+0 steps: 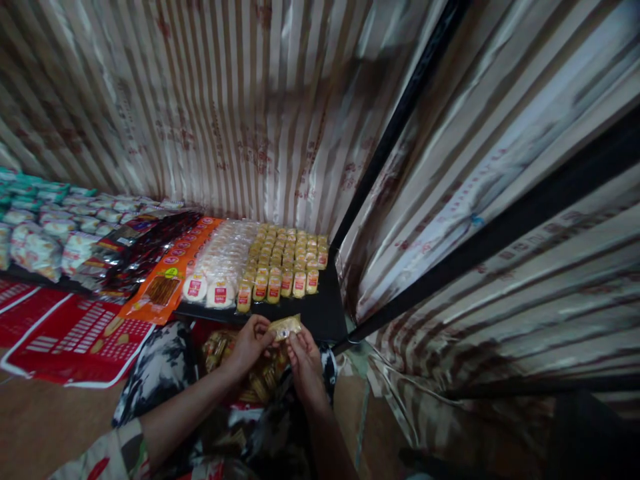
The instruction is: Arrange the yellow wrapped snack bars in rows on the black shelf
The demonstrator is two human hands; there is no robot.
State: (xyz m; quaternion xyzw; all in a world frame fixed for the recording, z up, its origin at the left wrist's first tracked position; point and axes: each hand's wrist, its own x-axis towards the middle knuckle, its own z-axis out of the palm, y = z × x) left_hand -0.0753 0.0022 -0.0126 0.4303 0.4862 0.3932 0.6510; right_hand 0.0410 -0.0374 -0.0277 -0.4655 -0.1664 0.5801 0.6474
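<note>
Both my hands hold one small clear snack packet with yellowish contents, just in front of the black table's near edge. My left hand pinches its left end, fingers closed. My right hand grips its right end from below, fingers closed. Under my hands a bag of more such snacks rests on my lap. On the table just beyond, several rows of small yellow packets with red labels lie in a neat grid.
Left of the yellow packets lie rows of round white packets, orange packs, dark packs and pale packs. Red printed sheets lie lower left. Striped shiny curtain walls stand behind and at right, with black frame bars.
</note>
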